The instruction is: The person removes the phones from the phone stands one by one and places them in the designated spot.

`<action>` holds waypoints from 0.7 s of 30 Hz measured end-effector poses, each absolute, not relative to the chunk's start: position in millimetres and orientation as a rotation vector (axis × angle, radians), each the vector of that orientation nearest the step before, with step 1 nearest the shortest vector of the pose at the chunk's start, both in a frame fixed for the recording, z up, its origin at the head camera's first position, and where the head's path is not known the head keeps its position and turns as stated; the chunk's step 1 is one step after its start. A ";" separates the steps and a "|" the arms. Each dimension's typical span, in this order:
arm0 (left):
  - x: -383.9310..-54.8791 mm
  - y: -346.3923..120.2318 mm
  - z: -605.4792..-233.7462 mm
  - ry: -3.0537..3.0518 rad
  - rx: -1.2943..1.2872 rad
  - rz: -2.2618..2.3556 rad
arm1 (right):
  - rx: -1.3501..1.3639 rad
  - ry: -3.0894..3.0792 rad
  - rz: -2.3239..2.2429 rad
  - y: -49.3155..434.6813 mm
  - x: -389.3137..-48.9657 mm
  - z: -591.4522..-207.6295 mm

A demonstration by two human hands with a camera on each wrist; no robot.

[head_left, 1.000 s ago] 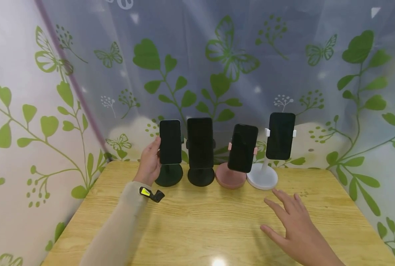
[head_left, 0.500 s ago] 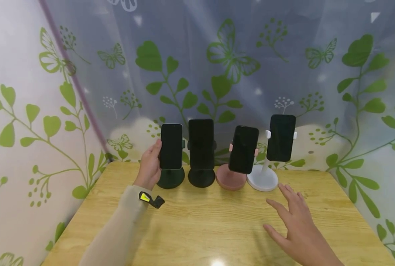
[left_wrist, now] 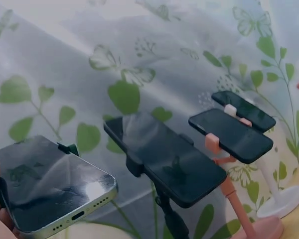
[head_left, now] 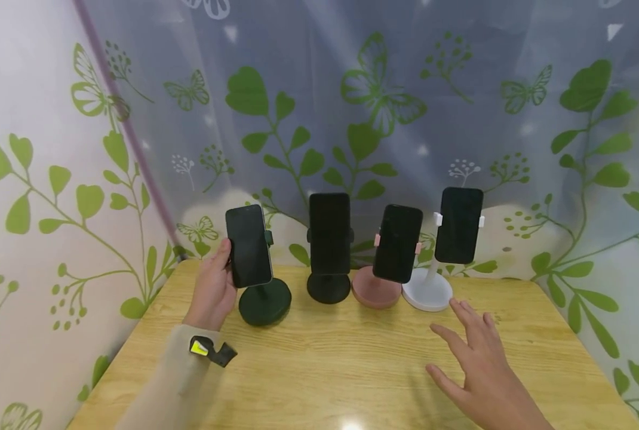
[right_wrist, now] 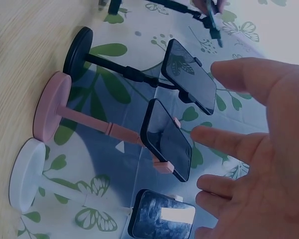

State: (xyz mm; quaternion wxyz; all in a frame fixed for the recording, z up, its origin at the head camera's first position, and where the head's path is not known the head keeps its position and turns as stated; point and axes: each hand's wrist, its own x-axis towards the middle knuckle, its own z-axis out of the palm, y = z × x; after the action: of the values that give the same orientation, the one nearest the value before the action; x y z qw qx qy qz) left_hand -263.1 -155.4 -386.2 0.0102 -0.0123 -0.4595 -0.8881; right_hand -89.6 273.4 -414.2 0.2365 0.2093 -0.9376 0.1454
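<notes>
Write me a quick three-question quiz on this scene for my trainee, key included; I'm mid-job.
1. Fill in: the left hand grips the leftmost phone, which is mounted on the ____ stand.
2. True or false: the right hand grips nothing.
3. Multiple choice: which stand is directly between the black stand and the white stand? A) yellow; B) pink; C) green.

Key:
1. Green; the green stand is at the left end of the row.
2. True; its fingers are spread.
3. B, the pink stand.
</notes>
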 end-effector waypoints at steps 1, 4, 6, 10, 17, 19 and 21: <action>-257.8 -159.1 -384.3 -1.435 -0.048 -2.767 | 0.573 -2.576 0.397 272.9 -90.1 -414.1; -243.0 -169.4 -378.8 -1.438 -0.088 -2.752 | 0.571 -2.586 0.391 272.1 -91.9 -414.1; -233.9 -175.4 -374.6 -1.427 -0.107 -2.725 | 0.576 -2.582 0.393 272.1 -93.3 -414.1; -215.3 -183.6 -367.5 -1.409 -0.144 -2.672 | 0.568 -2.587 0.392 274.2 -92.8 -415.3; -184.0 -180.9 -356.5 -1.404 -0.292 -2.622 | 0.570 -2.583 0.408 276.8 -91.8 -416.1; -176.4 -176.8 -353.6 -1.396 -0.353 -2.622 | 0.572 -2.580 0.412 276.5 -91.6 -416.1; -169.4 -171.7 -351.3 -1.400 -0.397 -2.639 | 0.551 -2.585 0.423 275.5 -91.3 -415.6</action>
State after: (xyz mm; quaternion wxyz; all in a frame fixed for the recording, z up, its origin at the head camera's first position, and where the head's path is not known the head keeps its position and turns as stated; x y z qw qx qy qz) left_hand -169.4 -171.7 -351.3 0.0639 -0.1315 -0.4635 -0.8739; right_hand -91.3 275.5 -415.6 0.2301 0.2004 -0.9398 0.1539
